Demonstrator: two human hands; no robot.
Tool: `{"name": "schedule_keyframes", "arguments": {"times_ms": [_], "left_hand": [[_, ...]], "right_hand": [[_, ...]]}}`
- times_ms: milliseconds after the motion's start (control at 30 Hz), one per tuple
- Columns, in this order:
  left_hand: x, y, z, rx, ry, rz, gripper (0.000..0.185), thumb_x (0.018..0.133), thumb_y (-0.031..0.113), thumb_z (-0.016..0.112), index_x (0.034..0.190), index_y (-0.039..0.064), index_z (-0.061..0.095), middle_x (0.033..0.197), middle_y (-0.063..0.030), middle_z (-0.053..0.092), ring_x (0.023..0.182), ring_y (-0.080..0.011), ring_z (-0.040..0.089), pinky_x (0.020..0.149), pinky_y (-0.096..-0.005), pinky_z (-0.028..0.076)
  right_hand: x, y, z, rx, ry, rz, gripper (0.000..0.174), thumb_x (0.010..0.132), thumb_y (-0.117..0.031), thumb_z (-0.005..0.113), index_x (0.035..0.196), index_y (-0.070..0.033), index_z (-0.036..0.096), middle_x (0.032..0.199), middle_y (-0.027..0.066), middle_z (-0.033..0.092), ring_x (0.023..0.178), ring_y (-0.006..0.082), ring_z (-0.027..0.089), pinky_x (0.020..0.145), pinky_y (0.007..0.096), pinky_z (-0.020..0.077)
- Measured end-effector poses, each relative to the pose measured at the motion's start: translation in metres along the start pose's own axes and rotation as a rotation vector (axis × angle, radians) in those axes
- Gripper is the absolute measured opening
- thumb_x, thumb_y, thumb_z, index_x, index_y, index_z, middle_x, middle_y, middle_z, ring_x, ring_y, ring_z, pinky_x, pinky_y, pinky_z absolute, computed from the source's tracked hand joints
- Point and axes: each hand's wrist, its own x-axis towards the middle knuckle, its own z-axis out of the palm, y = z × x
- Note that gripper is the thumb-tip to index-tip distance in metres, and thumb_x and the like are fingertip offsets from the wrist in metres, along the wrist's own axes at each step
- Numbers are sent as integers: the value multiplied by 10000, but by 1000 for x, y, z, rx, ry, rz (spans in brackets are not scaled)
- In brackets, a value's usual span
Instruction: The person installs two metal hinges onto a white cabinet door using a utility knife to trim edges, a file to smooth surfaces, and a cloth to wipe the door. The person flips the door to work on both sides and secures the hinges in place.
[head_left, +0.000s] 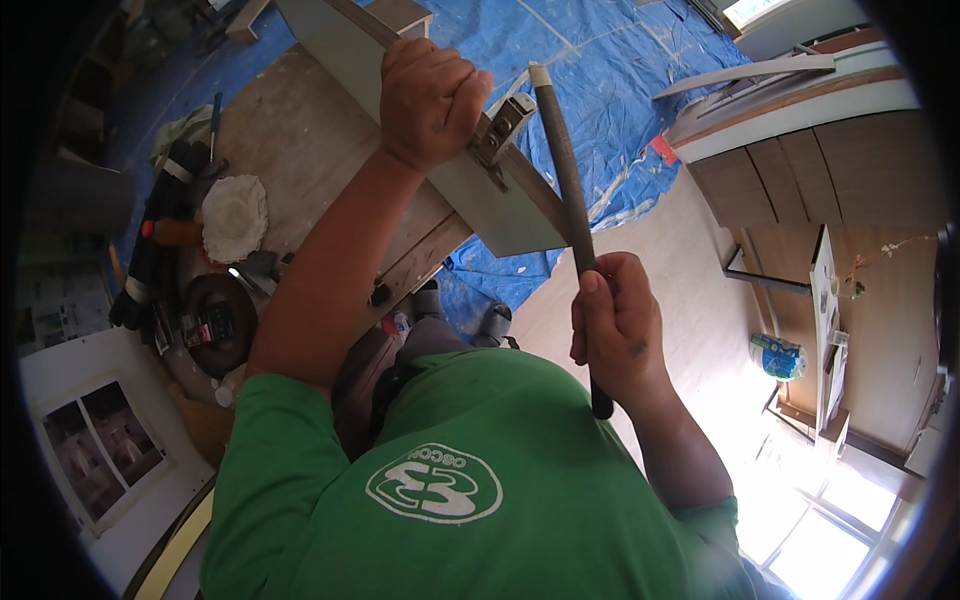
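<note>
My left hand (435, 105), its fingers curled over, grips the brown upper edge of a long, flat, pale grey-green panel (517, 217). A metal bracket-like fitting (506, 127) with round screws or holes sits on that edge, just right of the hand. My right hand (619, 322) is closed around a long, dark, rod-shaped tool (564, 150), its thumb along the shaft. The rod's upper end is pale, as if wrapped in tape, and its lower end is black. It crosses in view by the panel's near corner; I cannot tell whether they touch.
Under the panel is a wooden worktop (307, 142). A lumpy whitish dish (235, 217), an orange-brown bottle (174, 233) and a dark roll (161, 217) lie left. Blue sheeting (622, 90) covers the floor ahead. Wooden cabinets (817, 176) and a plastic-wrapped pack (778, 357) are right.
</note>
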Motion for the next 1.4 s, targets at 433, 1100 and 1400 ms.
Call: {"name": "schedule_keyframes", "arguments": {"times_ms": [433,1100,1400], "left_hand": [[0,0,-2,5,-8,5,303,887,211,656,608,119,586,620,-29,549,670,-254,517,789,-405,407],[2,0,4,9,8,38,315,885,211,654,600,115,560,617,-28,541,673,-253,511,787,-399,403],[5,2,-2,-2,-30,7,322,886,200,639,592,104,550,609,-38,521,662,-260,497,769,-409,396]], "right_hand": [[-6,11,-6,219,7,13,209,1115,-202,497,1147,5,497,690,34,570,519,81,538,473,267,445],[4,18,-12,38,2,30,201,1105,-212,513,1128,-12,521,667,27,573,502,103,558,472,285,441],[0,-8,-18,140,-26,149,196,1104,-204,504,1125,-10,524,674,36,568,475,107,541,463,294,449]]}}
